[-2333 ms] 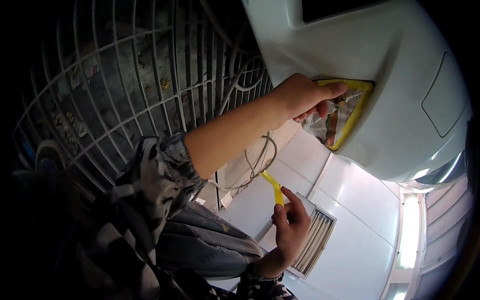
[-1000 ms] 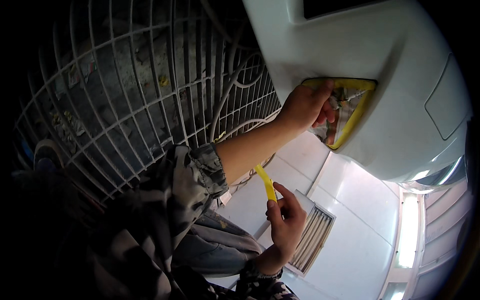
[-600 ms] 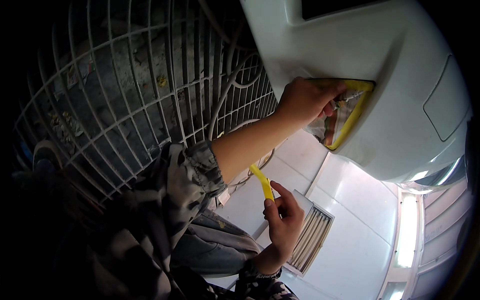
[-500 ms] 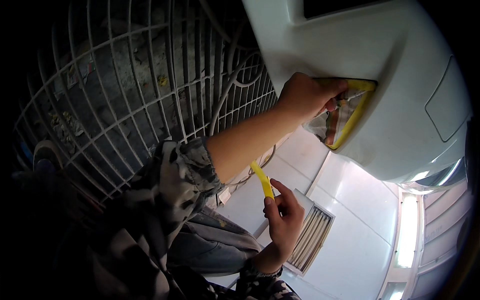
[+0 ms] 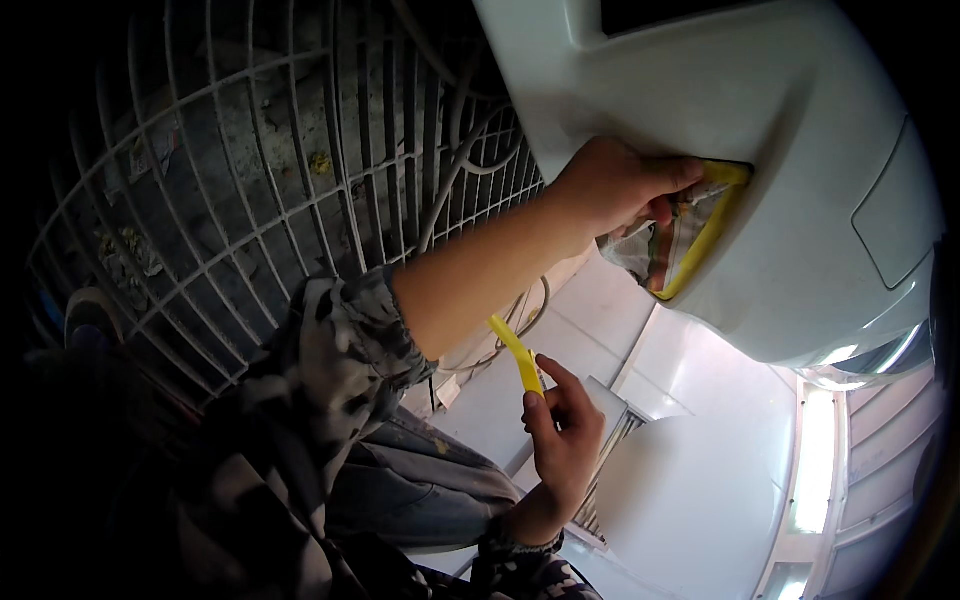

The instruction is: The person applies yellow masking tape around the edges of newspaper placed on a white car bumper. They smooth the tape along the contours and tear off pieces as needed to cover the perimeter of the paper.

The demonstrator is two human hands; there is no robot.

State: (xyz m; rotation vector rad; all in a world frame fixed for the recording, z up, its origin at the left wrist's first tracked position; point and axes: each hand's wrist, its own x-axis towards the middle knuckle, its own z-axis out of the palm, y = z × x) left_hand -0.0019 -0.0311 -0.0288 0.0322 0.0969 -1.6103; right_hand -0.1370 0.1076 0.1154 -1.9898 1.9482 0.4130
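A white moulded panel [image 5: 690, 90], apparently a vehicle bumper, has an opening edged with yellow masking tape [image 5: 708, 245]. Through it show crumpled sheet and printed paper. My left hand [image 5: 615, 185] is closed at the opening's upper left edge, thumb pressed on the tape and other fingers curled inside. Part of that edge is hidden behind the hand. Lower down, my right hand [image 5: 565, 425] pinches a strip of yellow masking tape [image 5: 515, 350] between thumb and fingers. Its free end points up and left, towards my left forearm.
A metal grille [image 5: 270, 180] with grey cables [image 5: 450, 200] runs along the left, scraps of debris behind it. My bent knee [image 5: 430, 480] is below. White wall panels [image 5: 700, 370] stand beyond; a blurred pale patch [image 5: 650, 480] covers much of a slatted vent [image 5: 610, 470].
My left forearm has shifted slightly left, its hand staying at the opening. The strip in my right hand has moved a little left. A pale blurred patch now hides much of the vent.
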